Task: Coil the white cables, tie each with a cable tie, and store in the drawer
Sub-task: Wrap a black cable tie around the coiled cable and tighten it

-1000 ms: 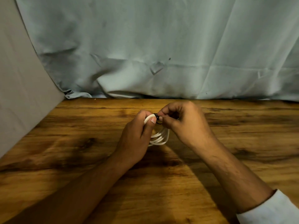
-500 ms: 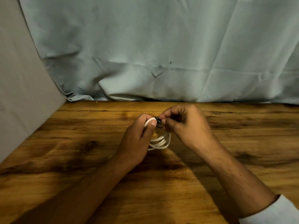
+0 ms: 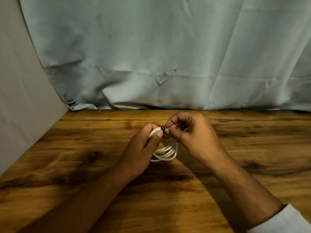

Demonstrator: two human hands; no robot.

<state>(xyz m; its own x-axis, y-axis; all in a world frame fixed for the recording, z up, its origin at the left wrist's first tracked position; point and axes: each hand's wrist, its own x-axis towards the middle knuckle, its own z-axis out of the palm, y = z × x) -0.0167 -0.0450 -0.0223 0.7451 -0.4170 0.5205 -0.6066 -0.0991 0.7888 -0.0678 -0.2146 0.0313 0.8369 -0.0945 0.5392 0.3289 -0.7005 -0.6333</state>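
We are gripping the coiled cable (image 3: 165, 154) in our left hand (image 3: 143, 148), just above the table (image 3: 84, 165), while our right hand (image 3: 193, 133) is pinching the black tie (image 3: 162, 129) wrapped round its top. Little is changing since a second ago: both hands are keeping their hold, so we judge the tying is still under way.

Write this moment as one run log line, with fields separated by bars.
step: tying | left hand: holds coiled white cable | right hand: pinches black cable tie | surface: wooden table
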